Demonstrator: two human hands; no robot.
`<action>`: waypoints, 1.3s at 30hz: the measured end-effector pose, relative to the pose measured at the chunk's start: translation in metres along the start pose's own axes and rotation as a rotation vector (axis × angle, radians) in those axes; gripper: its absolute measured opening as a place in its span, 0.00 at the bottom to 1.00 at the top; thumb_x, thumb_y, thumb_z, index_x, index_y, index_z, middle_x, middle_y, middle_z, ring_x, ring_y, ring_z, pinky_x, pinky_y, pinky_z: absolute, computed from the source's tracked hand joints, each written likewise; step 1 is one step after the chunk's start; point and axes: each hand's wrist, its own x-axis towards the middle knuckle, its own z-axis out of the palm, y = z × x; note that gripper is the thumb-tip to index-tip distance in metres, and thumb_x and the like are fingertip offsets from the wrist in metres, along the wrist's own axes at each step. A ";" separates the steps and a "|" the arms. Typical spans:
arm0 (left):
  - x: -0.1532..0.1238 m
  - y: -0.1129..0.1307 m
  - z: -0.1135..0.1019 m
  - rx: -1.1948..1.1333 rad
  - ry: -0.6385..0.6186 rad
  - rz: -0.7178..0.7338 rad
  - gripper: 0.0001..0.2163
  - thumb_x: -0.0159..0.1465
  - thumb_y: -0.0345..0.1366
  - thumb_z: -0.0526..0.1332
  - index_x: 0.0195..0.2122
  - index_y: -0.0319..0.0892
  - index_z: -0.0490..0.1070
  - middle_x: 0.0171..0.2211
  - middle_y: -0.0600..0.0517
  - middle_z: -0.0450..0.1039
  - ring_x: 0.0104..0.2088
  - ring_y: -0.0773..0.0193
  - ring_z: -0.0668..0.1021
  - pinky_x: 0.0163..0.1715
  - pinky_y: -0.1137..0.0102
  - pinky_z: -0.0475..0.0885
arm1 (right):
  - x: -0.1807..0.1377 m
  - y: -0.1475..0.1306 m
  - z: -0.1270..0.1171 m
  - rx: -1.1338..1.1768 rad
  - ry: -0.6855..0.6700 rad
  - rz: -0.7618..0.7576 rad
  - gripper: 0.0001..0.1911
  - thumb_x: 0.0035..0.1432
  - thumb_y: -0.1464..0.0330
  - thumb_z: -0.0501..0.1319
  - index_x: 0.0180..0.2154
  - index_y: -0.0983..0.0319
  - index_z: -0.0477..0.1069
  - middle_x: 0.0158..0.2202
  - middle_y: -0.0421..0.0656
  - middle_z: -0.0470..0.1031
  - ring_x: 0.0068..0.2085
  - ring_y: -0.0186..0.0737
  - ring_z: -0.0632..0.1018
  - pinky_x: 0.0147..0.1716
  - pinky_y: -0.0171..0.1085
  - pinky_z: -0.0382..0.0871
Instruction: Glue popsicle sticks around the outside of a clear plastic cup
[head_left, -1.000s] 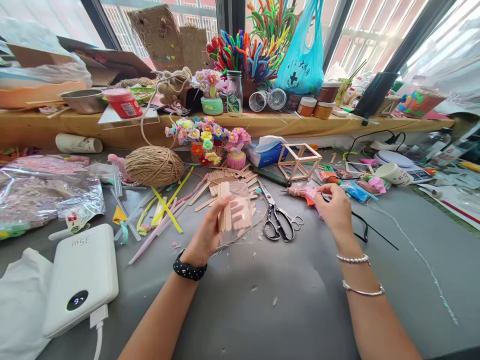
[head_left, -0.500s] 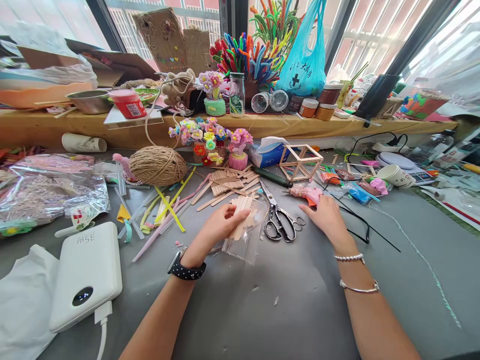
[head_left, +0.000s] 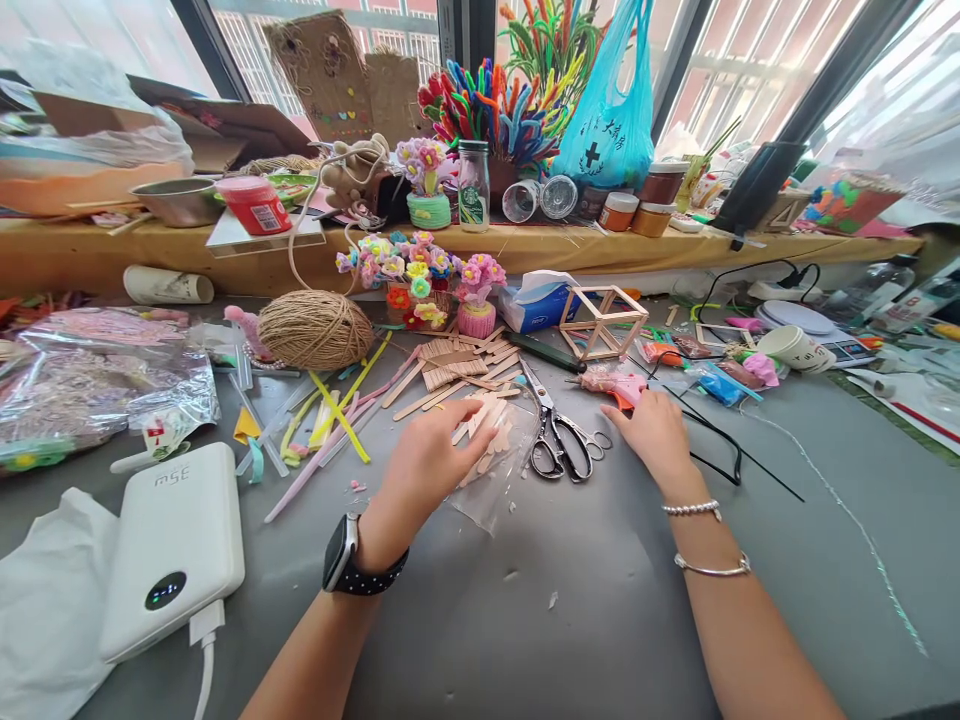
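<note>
My left hand (head_left: 429, 462) lies palm down on the grey table, fingers and thumb closed around a small bunch of wooden craft sticks (head_left: 489, 428). The sticks fan out over a clear plastic bag (head_left: 496, 497) lying flat under them. My right hand (head_left: 654, 432) rests flat with its fingers stretched out, the fingertips touching a pink glue gun (head_left: 615, 384). Scissors (head_left: 555, 435) lie between the two hands.
More loose sticks (head_left: 450, 368), a twine ball (head_left: 315, 329), pipe-cleaner flowers (head_left: 420, 275), a stick cube frame (head_left: 602, 322), a tissue pack (head_left: 536, 300) and a black cable (head_left: 720, 450) crowd the far side. A white power bank (head_left: 174, 545) sits near left.
My left hand has turned palm down and lowered the sticks and bag from upright onto the table. My right hand dropped from a raised pinch to lie flat by the glue gun.
</note>
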 end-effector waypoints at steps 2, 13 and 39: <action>-0.002 0.003 0.000 0.134 -0.025 -0.010 0.13 0.59 0.43 0.55 0.39 0.42 0.72 0.37 0.46 0.76 0.37 0.55 0.76 0.37 0.64 0.68 | 0.000 -0.001 -0.001 -0.002 -0.003 0.017 0.24 0.53 0.58 0.57 0.41 0.73 0.66 0.42 0.62 0.68 0.46 0.59 0.69 0.38 0.49 0.64; -0.016 0.030 -0.008 0.568 -0.108 -0.083 0.12 0.61 0.39 0.51 0.34 0.42 0.71 0.31 0.47 0.76 0.32 0.56 0.77 0.25 0.70 0.60 | 0.003 -0.001 0.002 0.017 0.049 0.044 0.22 0.52 0.60 0.55 0.42 0.71 0.67 0.42 0.61 0.67 0.45 0.60 0.68 0.36 0.52 0.65; -0.016 0.030 -0.010 0.601 -0.090 -0.086 0.10 0.62 0.37 0.51 0.34 0.44 0.72 0.30 0.50 0.76 0.30 0.58 0.76 0.23 0.70 0.58 | -0.009 -0.013 -0.023 0.532 0.394 -0.109 0.22 0.46 0.59 0.58 0.39 0.67 0.68 0.37 0.51 0.69 0.39 0.47 0.70 0.40 0.44 0.65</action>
